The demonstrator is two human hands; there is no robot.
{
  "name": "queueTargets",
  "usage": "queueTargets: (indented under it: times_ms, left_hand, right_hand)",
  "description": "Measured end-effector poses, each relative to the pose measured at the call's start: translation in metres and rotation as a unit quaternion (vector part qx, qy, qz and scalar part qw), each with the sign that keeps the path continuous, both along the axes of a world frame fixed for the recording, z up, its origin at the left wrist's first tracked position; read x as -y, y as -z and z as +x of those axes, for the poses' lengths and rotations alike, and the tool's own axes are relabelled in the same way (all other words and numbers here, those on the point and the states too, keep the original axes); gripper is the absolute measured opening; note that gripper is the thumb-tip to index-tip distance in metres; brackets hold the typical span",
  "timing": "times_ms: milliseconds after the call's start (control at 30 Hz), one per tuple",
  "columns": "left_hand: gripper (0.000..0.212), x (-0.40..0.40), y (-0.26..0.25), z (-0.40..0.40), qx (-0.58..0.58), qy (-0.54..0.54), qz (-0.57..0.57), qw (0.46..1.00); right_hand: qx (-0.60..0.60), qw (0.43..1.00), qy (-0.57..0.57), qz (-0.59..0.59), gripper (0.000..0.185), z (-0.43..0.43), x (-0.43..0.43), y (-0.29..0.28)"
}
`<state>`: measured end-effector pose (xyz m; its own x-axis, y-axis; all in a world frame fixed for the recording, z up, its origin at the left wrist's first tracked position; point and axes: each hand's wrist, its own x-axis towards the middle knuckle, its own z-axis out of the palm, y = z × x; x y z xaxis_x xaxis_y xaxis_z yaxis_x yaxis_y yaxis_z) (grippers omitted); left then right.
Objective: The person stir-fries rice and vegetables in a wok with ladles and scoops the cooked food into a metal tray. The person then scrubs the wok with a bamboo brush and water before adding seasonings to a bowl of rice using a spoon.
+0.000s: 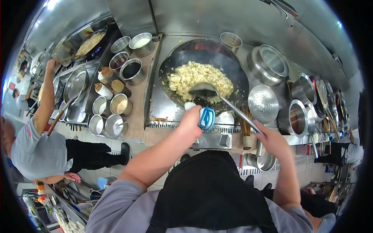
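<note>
A large black wok (230, 58) sits on the steel range before me, holding a loose mound of what looks like yellow egg fried rice (201, 78). At the wok's near edge my left hand (191, 121) is closed around a folded blue and white cloth (207, 118); whether it grips the wok through the cloth is hidden. My right hand (274, 139) grips the end of a long-handled steel wok ladle (204, 87). The ladle's bowl rests in the near part of the rice. A bamboo wok brush (246, 131) lies between the wok and my right hand.
Steel seasoning pots (132, 71) and squeeze bottles (103, 91) crowd the counter on the left. To the right are a perforated skimmer (263, 104), a lidded steel pot (266, 70) and a pot of brown liquid (293, 118). A co-worker (43, 151) stands at a neighbouring wok (91, 43).
</note>
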<state>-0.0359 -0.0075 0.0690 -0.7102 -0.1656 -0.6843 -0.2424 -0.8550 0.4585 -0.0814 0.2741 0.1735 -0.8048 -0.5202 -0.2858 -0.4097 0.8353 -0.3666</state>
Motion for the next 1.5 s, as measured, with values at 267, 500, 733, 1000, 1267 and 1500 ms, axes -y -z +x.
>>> queueTargets:
  times_ms: [267, 500, 733, 1000, 1267, 1500]
  left_hand:
    - [0.023, -0.020, 0.045, 0.085, 0.022, 0.019, -0.055, 0.998]
    - [0.017, 0.013, 0.048, 0.001, -0.057, 0.039, -0.023, 0.997]
    - [0.029, 0.000, 0.085, 0.081, 0.025, 0.044, -0.062, 0.997]
    - [0.015, 0.016, 0.095, 0.003, 0.006, 0.042, -0.133, 0.990]
    - [0.017, 0.029, 0.045, -0.025, -0.037, -0.009, -0.071, 0.997]
    - [0.017, 0.043, 0.065, -0.061, 0.016, 0.037, -0.057, 0.998]
  right_hand:
    - [-0.091, 0.995, 0.022, 0.039, 0.047, 0.019, 0.017, -0.010]
    - [-0.046, 0.997, 0.029, 0.054, 0.049, 0.009, 0.019, 0.023]
    - [-0.014, 0.997, 0.072, 0.013, 0.048, 0.020, 0.028, -0.012]
    - [-0.074, 0.993, 0.082, 0.042, 0.046, 0.004, 0.054, 0.058]
    - [0.156, 0.889, 0.125, -0.412, 0.061, 0.040, 0.029, -0.017]
    - [0.350, 0.675, 0.132, -0.636, 0.067, 0.006, 0.039, -0.061]
